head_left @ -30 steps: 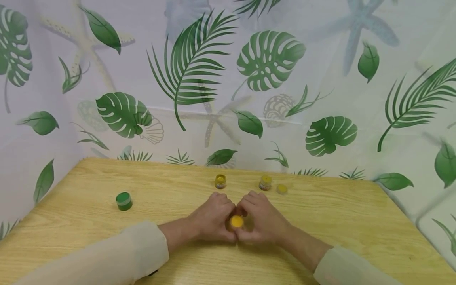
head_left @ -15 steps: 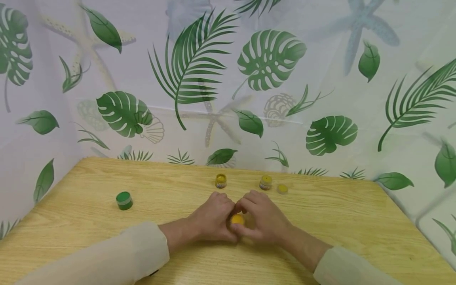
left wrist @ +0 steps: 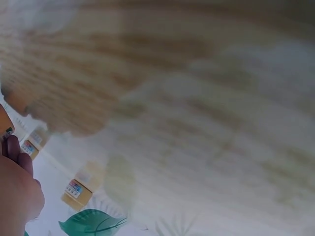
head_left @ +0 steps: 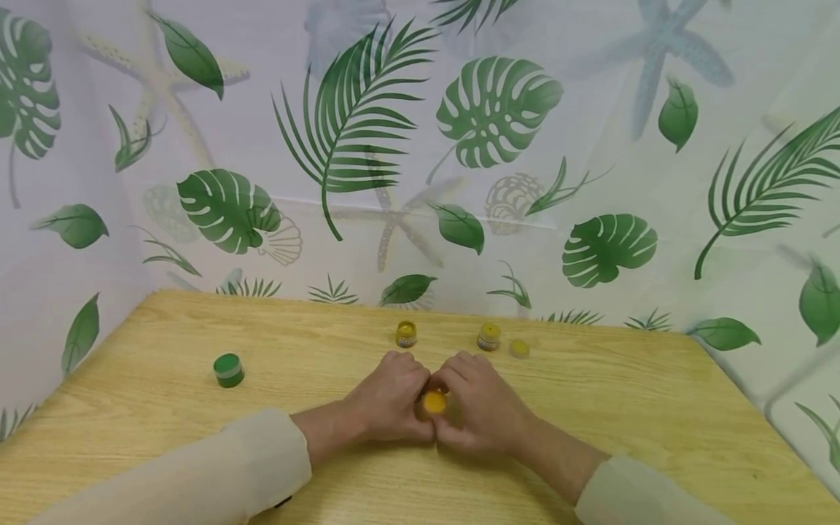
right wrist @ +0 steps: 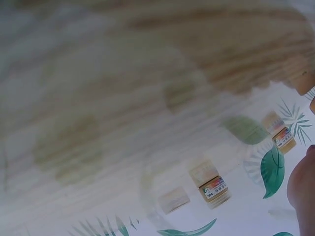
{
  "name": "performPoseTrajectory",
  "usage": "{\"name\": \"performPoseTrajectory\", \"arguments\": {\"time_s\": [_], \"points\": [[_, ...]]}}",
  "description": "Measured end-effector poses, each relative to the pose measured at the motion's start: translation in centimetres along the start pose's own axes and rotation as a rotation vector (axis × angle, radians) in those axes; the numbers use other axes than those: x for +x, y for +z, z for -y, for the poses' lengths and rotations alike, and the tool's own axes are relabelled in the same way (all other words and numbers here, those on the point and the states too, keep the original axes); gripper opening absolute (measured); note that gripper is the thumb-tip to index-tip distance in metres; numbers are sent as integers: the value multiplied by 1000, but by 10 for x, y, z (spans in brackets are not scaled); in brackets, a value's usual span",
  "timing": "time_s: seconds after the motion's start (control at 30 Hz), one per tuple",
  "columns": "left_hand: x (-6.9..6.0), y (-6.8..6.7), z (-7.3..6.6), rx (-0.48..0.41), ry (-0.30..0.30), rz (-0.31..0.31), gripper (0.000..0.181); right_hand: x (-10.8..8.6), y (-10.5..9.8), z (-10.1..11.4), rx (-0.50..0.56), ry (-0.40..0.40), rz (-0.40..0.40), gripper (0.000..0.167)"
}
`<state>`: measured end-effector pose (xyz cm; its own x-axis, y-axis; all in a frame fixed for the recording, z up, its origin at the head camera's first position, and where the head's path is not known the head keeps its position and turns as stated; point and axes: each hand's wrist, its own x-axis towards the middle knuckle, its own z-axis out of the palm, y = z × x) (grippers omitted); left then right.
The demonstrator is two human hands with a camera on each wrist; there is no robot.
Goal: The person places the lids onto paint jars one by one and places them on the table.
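Centrally, left hand (head_left: 390, 401) and right hand (head_left: 484, 405) apparently held the orange jar (head_left: 434, 402) in curled fingers (head_left: 453, 375); level support suited it.

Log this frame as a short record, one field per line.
left hand: curled round small round orange-yellow jar
right hand: curled round same jar, opposite side
beyond left hand: small round yellow labelled jar
beyond right hand: second such jar, yellow disc beside it
left side: small round green jar
surface: wood-grain table
backdrop: white sheet, printed green leaves
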<state>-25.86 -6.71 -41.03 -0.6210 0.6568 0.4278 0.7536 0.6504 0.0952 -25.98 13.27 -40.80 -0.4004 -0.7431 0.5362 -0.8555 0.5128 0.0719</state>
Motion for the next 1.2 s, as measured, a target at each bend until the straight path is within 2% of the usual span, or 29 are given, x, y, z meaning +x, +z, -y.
{"name": "performPoseTrajectory", "arguments": {"time_s": [0.3, 0.37, 0.47, 0.57, 0.67, 0.77, 0.9, 1.2], "points": [[0, 1, -1, 29, 18, 19, 35, 1, 0, 2, -40, 67, 31, 30], [-1, 1, -2, 36, 45, 4, 35, 0, 0, 2, -44, 85, 37, 32], [-1, 1, -2, 30, 71, -43, 32, 1, 1, 0, -54, 95, 17, 44], [-1, 2, 0, 22, 66, -74, 32, 0, 1, -3, -54, 74, -18, 48], [-1, 1, 2, 35, 38, -69, 34, 0, 2, -4, -47, 36, -34, 36], [-2, 1, 3, 49, 28, -60, 34, 0, 2, -4, -45, 10, -15, 30], [-2, 1, 1, 50, 44, -78, 31, 0, 2, -2, -76, 3, 5, 30], [-2, 4, -2, 101, 95, -98, 37, 0, 1, 1, -141, 11, -12, 29]]}}
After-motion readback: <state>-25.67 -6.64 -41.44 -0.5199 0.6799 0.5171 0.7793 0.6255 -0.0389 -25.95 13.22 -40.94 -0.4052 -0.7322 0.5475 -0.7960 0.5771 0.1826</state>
